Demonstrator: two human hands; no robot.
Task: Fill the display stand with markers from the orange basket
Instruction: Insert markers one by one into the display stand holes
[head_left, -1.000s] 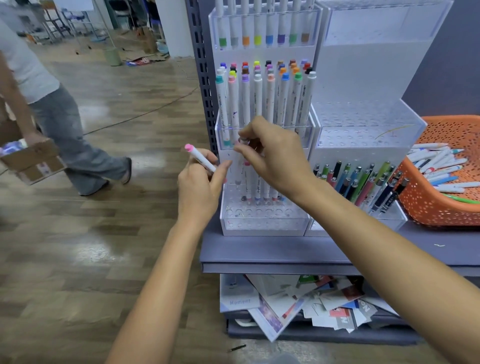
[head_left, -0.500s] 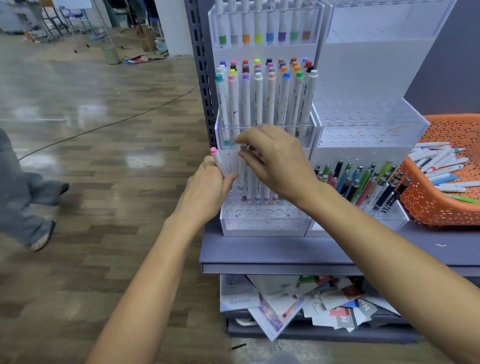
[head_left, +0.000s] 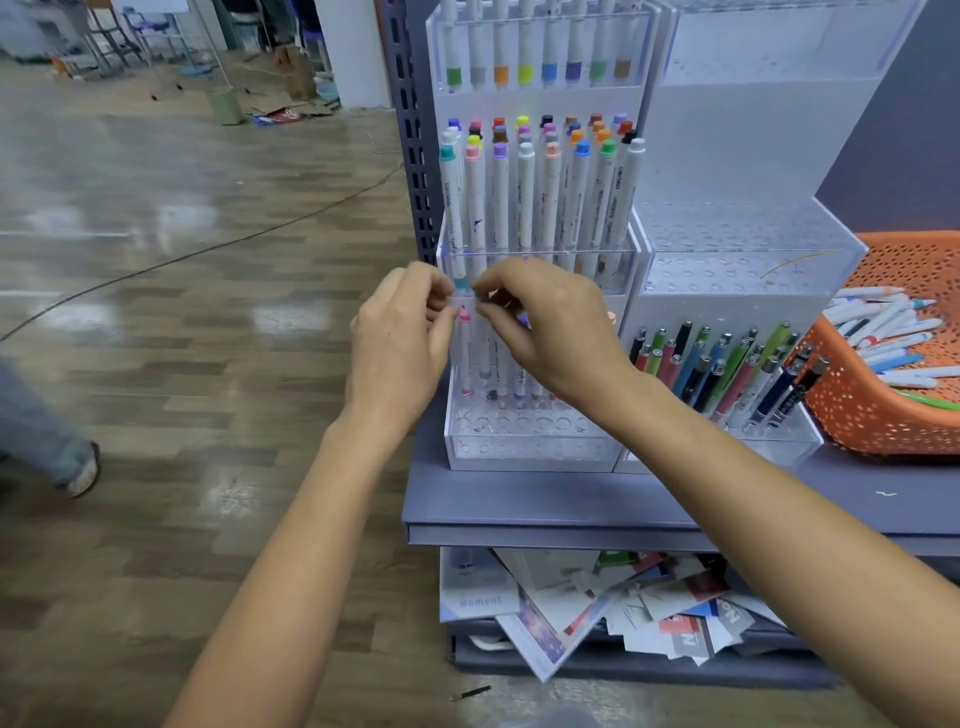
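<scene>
Here the left hand (head_left: 400, 338) clamps its grip on a pink-capped marker (head_left: 464, 318) standing in the bottom tier of the display stand (head_left: 524, 448); whether the right hand (head_left: 550, 327), curled alongside, has its grip on anything I cannot tell.

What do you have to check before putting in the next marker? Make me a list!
1. The pink-capped marker stands upright in its hole: ok.
2. The left hand is off that marker: cannot tell, its fingertips sit right at the cap.
3. The right hand is free to fetch: cannot tell, its fingers are curled at the row.
4. The display stand has open holes in its bottom tier: ok, the front rows are bare.
5. The orange basket holds more markers: ok.
</scene>
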